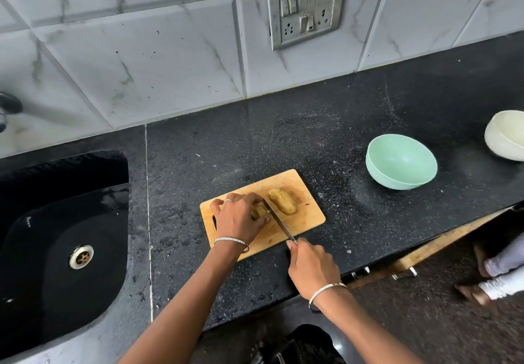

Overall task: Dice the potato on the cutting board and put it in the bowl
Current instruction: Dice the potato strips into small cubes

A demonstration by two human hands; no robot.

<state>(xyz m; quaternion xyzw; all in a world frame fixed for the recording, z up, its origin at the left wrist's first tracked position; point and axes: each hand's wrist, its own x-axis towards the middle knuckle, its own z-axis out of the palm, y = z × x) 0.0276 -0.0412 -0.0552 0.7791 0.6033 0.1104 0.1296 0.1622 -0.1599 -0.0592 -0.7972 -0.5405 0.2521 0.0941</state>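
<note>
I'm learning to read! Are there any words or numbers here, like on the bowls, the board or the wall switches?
No readable words or numbers anywhere.
On the switch plate, any marks are too small to read.
The green bowl, white bowl, cutting board and knife are plain, with no print.

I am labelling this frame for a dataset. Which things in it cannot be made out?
Head view only:
1. The potato piece: mostly covered by the left hand; its cuts cannot be told.
2. The knife handle: hidden inside the right hand.
3. The cream bowl: cut off by the right edge.
4. The tap: blurred, cut off by the left edge.
</note>
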